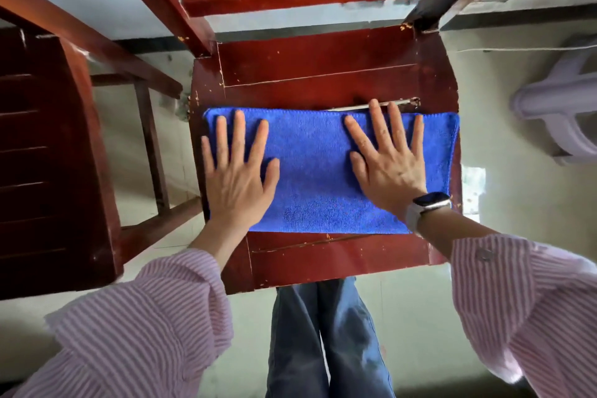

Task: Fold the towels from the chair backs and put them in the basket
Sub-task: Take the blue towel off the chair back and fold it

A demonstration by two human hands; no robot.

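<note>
One blue towel (318,171) lay flat on the seat of a red wooden chair (323,68), in the middle of the frame. It was folded into a long strip that ran from the left side of the seat to the right side. Its right end reached the very edge of the seat.

Two hands pressed down on the towel. The left hand (237,181) lay on the left end, with all five fingers straight and spread apart. The right hand (389,168) lay on the right end, flat too, fingers spread wide. Neither hand was curled around the cloth. The tips of the right fingers reached just past the far edge of the towel. A watch (428,205) sat on the right wrist. Both arms wore pink striped sleeves (145,329), and two legs in blue trousers (326,342) stood below the seat.

There were two red chairs that I could count. The second chair (48,155) stood at the left of the frame, and its left part was cut off. The top of the middle chair's back was cut off as well. A pale plastic thing (559,107) stood at the right edge, half out of view and hard to make out.
</note>
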